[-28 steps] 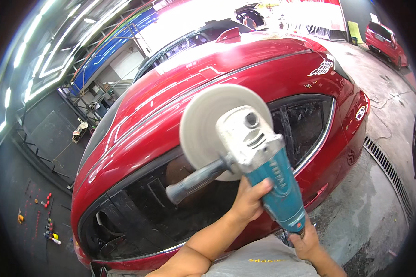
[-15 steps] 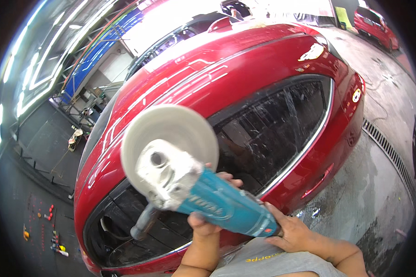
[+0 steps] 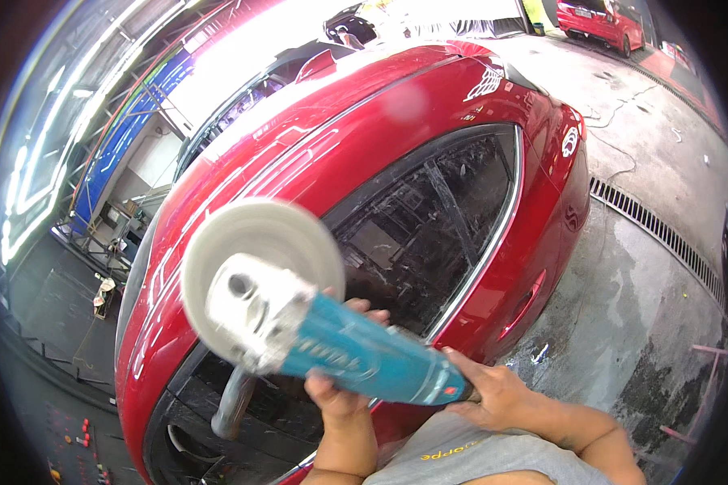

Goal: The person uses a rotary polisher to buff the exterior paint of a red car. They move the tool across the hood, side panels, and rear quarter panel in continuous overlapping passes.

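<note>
A teal power polisher (image 3: 372, 352) with a scuffed pale metal head and a round off-white pad (image 3: 315, 242) is held up in front of the red car (image 3: 404, 105). My left hand (image 3: 340, 396) is wrapped round the middle of its body, fingertips showing on the far side. At the rear end, my right hand (image 3: 493, 392) grips the tool. A dark side handle (image 3: 233, 404) sticks out from the head with no hand on it. The pad overlaps the car's roof edge and side windows in view; whether it touches the paint I cannot tell.
A dark side window (image 3: 429, 218) with chrome trim shows smears. Beyond the car's rear, a drain grate (image 3: 663, 238) crosses the wet concrete floor (image 3: 615, 299). Another red car (image 3: 598, 23) stands far right. A dark wall (image 3: 48, 315) is at the left.
The view has swung toward the right, so the car sits farther left in it. The polisher appears lower and farther left, with both hands still gripping it.
</note>
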`<state>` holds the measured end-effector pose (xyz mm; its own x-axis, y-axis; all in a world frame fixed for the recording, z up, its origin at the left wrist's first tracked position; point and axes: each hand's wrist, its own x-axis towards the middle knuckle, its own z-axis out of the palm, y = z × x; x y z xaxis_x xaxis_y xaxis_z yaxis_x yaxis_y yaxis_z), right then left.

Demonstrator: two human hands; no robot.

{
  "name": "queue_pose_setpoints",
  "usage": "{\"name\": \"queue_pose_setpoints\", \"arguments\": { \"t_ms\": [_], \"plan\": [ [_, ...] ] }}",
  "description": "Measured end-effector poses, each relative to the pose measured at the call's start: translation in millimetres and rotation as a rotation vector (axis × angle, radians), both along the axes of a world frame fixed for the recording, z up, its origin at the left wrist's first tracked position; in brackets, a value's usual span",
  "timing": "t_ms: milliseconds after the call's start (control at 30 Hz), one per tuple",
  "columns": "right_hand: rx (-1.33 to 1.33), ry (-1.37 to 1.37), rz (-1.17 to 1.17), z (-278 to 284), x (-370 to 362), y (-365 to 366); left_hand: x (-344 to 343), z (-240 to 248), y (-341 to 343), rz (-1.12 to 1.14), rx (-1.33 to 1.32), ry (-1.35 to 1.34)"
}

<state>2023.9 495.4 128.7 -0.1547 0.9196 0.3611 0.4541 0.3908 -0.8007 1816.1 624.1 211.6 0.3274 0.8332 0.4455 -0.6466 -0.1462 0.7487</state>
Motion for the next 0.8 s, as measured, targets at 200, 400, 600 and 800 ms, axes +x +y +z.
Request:
{"name": "queue_pose_setpoints", "arguments": {
  "t_ms": [200, 400, 600, 800],
  "plan": [
    [-0.145, 0.292, -0.312, -31, 54, -13, 118, -6, 47, -0.282, -0.148, 0.194],
    [-0.146, 0.402, -0.513, -37, 93, -11, 208, 2, 70, -0.39, -0.187, 0.287],
    [-0.263, 0.381, -0.432, -35, 94, -21, 194, -1, 59, -0.378, -0.218, 0.259],
    [-0.186, 0.312, -0.341, -21, 65, -30, 135, -1, 38, -0.294, -0.183, 0.232]
  ]
}}
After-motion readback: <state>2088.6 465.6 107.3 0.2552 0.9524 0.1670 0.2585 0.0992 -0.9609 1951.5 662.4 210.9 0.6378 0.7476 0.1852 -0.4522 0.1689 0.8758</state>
